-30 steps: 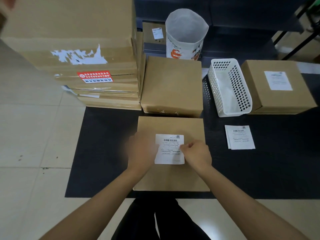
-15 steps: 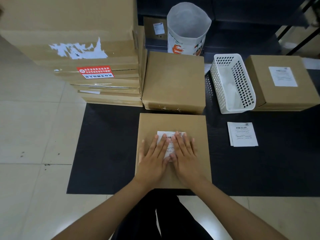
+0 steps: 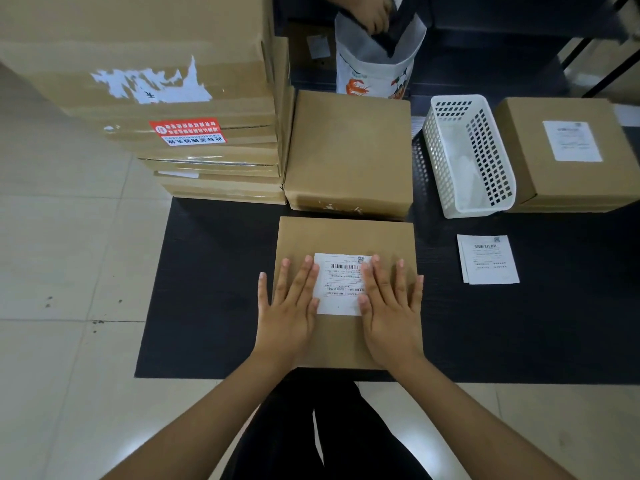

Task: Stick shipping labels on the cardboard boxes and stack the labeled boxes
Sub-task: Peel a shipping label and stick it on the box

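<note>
Box edges: near box (image 3: 346,344) lies just before the unlabeled box (image 3: 349,147); bare mat (image 3: 207,289) at both sides.
Left hand (image 3: 289,306): flat, grip wide, beside label (image 3: 341,284).
Right hand (image 3: 389,306): flat, grip wide, pressing label's right edge.

A single head-worn view looks steeply down and forward from close above the black mat (image 3: 214,289), stacked cartons (image 3: 194,109) at eleven o'clock, white basket (image 3: 467,157) at one.

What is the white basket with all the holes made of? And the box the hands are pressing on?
The white basket looks like molded plastic: smooth, slightly glossy, with neat rows of square holes. The box under both hands looks like plain brown cardboard, matte, with sharp folded edges.
</note>
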`<state>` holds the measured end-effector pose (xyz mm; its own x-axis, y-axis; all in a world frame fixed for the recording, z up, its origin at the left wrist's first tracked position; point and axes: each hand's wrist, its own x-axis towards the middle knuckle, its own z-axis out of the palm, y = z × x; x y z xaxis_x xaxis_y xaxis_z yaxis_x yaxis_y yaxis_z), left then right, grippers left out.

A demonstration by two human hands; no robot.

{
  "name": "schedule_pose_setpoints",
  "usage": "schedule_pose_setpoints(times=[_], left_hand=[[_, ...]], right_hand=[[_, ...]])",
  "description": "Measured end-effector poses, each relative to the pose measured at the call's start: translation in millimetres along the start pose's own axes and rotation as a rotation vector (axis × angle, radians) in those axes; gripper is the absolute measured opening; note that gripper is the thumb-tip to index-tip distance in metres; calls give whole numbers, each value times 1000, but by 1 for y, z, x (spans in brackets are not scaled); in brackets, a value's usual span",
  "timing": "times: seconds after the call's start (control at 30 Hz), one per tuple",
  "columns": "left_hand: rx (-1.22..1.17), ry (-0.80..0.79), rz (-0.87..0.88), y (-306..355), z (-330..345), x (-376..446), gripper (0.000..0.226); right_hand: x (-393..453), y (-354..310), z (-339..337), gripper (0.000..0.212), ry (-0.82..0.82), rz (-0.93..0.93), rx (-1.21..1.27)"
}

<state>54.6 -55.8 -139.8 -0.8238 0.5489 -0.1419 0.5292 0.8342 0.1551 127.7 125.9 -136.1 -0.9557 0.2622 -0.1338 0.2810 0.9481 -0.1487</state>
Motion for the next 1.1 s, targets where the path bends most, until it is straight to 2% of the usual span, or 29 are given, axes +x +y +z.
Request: schedule_pose_setpoints(times=[0.13, 0.23, 0.33, 0.47, 0.6, 0.83, 0.97, 1.0, 1.03, 1.1], left_hand=[[-56, 66, 53, 14, -16, 8, 55], [-74, 12, 141, 30, -28, 22, 59], [-132, -55, 163, 29, -20, 31, 68], [-68, -47, 224, 16, -13, 34, 69], [1, -52, 232, 3, -15, 33, 63], [-32, 4, 77, -13, -17, 22, 58], [-99, 76, -185, -19, -19, 16, 60], [-118, 95, -201, -18, -23, 14, 60], [-125, 107, -152, -13, -27, 12, 59], [-93, 89, 68, 3, -32, 5, 57]], right_hand=[[0, -10, -9, 56, 14, 19, 111], [8, -27, -18, 60, -30, -114, 203], [14, -31, -15, 73, -75, -117, 242], [15, -26, -8, 60, -53, -85, 150], [14, -17, -5, 56, -6, -52, 126], [12, 3, -6, 56, -27, 33, 111], [10, -1, -5, 56, -3, 68, 110], [9, -2, -7, 57, 11, 83, 120], [7, -4, -10, 57, 23, 66, 127], [3, -15, -15, 58, 20, -93, 137]])
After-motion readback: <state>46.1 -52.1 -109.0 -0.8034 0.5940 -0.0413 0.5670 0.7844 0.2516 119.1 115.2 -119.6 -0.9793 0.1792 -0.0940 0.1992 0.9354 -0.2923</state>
